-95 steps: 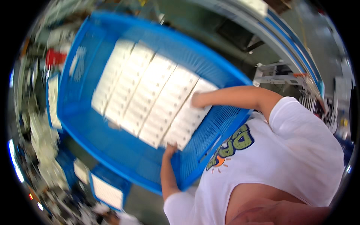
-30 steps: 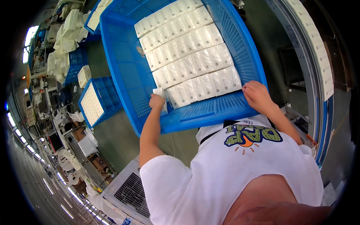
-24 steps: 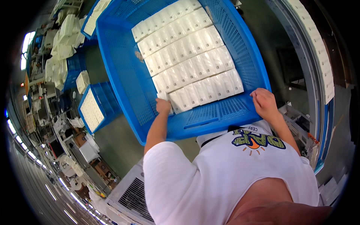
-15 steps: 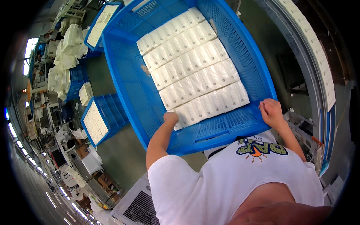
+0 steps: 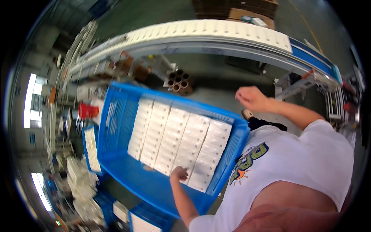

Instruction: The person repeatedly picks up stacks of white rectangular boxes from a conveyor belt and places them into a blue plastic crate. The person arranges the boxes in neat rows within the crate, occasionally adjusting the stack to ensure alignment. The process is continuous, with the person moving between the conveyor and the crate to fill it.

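Rows of white, plastic-wrapped soft packs (image 5: 178,141) fill most of the floor of a large blue plastic crate (image 5: 133,181) in front of me. The packs look like wrapped tissue. Over the near edge of these rows is my left hand (image 5: 179,174), its fingers partly bent and apart, with nothing visible in them. Whether it touches the packs I cannot tell. My right hand (image 5: 253,99) hangs in the air beyond the crate's right end, off the rim. Its fingers are loosely curled in, and nothing shows in them.
A long conveyor (image 5: 216,38) carrying a line of white packs runs across the far side. Brown cardboard tubes (image 5: 180,81) stand on the floor between it and the crate. More blue crates (image 5: 148,216) with white packs and a red container (image 5: 89,111) are at the left.
My view has turned toward the conveyor, so the crate appears rotated. My right hand has left the crate's rim and lifted away. The left hand's fingers have loosened from a fist.
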